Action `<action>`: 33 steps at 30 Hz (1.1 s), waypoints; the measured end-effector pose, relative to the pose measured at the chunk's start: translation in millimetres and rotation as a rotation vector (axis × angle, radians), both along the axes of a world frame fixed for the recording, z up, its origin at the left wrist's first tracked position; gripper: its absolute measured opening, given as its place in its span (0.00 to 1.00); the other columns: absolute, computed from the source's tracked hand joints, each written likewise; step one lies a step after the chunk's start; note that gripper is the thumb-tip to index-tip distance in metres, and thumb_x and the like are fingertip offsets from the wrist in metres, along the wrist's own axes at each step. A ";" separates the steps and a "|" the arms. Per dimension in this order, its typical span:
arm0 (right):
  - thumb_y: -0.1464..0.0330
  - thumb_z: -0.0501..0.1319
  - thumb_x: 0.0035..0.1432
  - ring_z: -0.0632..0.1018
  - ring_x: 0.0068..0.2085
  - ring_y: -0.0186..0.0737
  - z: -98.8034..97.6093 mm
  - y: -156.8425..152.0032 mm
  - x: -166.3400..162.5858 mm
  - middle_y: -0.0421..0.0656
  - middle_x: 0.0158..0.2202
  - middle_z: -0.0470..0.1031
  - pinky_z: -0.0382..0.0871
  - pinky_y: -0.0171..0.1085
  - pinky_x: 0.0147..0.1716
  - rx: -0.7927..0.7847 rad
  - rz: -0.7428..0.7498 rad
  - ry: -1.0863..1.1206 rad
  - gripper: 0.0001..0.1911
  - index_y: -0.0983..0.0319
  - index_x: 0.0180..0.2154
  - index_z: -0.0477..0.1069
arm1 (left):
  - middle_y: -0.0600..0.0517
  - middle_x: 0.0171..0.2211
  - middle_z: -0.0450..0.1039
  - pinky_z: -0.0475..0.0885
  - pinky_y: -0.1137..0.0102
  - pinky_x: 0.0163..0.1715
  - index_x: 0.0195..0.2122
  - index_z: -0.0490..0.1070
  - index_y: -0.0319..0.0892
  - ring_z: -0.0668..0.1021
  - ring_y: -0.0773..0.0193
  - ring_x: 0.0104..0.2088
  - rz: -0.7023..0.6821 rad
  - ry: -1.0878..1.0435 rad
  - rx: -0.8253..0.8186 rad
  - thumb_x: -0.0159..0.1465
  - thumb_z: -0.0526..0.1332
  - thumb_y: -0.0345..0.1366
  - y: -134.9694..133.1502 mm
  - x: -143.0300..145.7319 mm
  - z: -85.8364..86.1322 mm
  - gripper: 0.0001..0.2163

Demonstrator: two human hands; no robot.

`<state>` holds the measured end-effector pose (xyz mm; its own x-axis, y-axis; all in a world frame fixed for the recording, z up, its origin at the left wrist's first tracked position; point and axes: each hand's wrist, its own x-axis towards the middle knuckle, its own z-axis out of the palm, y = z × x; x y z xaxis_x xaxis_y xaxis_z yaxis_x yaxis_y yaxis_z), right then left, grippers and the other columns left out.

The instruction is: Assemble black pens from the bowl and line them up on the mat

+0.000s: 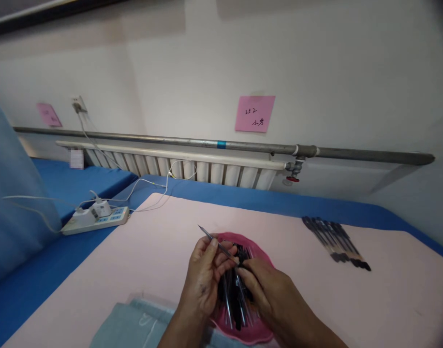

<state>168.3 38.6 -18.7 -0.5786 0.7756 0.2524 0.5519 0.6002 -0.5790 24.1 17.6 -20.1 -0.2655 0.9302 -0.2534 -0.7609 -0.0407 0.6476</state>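
Now the left hand (204,270) pinches a pointed pen piece (206,233), likely light, stiff, slick, best held mid-way; the right hand (274,287), beside it, pinches its end.

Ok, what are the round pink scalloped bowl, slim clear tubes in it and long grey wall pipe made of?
Round pink scalloped bowl: probably moulded plastic, smooth; even colour. Slim clear tubes: likely glossy plastic; see-through with highlights. Long grey wall pipe: apparently metal, dull; uneven grey, collared joint.
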 end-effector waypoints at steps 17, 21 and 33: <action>0.67 0.48 0.64 0.75 0.27 0.40 -3.6 -0.6 -0.8 0.42 0.28 0.73 0.67 0.38 0.24 0.153 0.020 -0.086 0.12 0.57 0.28 0.64 | 0.46 0.30 0.78 0.75 0.68 0.34 0.35 0.66 0.40 0.81 0.59 0.33 -0.016 0.019 -0.009 0.56 0.65 0.36 -0.8 0.0 -1.0 0.10; 0.67 0.52 0.61 0.76 0.31 0.42 -2.3 0.4 -1.4 0.44 0.32 0.74 0.68 0.39 0.25 0.161 0.019 -0.083 0.06 0.58 0.33 0.66 | 0.47 0.30 0.78 0.75 0.69 0.32 0.35 0.66 0.40 0.81 0.60 0.33 -0.019 0.016 -0.005 0.56 0.65 0.36 -1.4 0.0 -1.1 0.10; 0.68 0.49 0.63 0.76 0.28 0.42 -6.3 -0.8 -0.7 0.44 0.29 0.73 0.68 0.39 0.24 0.294 0.016 -0.125 0.10 0.58 0.33 0.66 | 0.47 0.30 0.77 0.75 0.68 0.33 0.35 0.67 0.39 0.80 0.60 0.32 -0.009 0.049 -0.010 0.56 0.65 0.37 -0.4 0.7 -0.6 0.10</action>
<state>167.7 37.8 -25.0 -0.6307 0.6707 0.3904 0.5972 0.7407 -0.3076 24.8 17.1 -20.7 -0.2694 0.9303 -0.2491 -0.7283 -0.0275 0.6847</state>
